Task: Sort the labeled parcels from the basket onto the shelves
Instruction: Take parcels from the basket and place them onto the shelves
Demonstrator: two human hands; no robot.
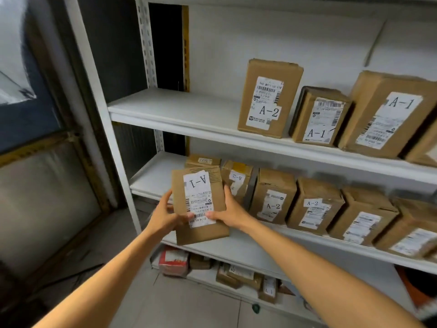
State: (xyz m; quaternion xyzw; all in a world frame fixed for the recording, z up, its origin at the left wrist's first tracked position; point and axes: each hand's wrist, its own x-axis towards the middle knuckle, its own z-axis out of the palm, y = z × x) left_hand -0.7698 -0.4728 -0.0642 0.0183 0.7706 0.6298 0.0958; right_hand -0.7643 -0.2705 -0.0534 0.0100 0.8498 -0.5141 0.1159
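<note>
I hold a brown cardboard parcel (201, 204) with both hands in front of the middle shelf; its white label reads A-1 upside down. My left hand (164, 215) grips its left edge, and my right hand (228, 213) grips its right edge with the thumb on the label. On the upper shelf (179, 114) stand an A-2 box (269, 98) and two A-1 boxes (319, 117) (387, 114). The middle shelf (151, 178) carries a row of several boxes, some marked A-2 (272, 195). The basket is out of sight.
The white metal rack's front upright (101, 110) runs down the left. The bottom shelf holds a red-and-white packet (173, 259) and several small boxes (238, 275). A dark framed panel (35, 138) fills the left. Grey floor tiles lie below.
</note>
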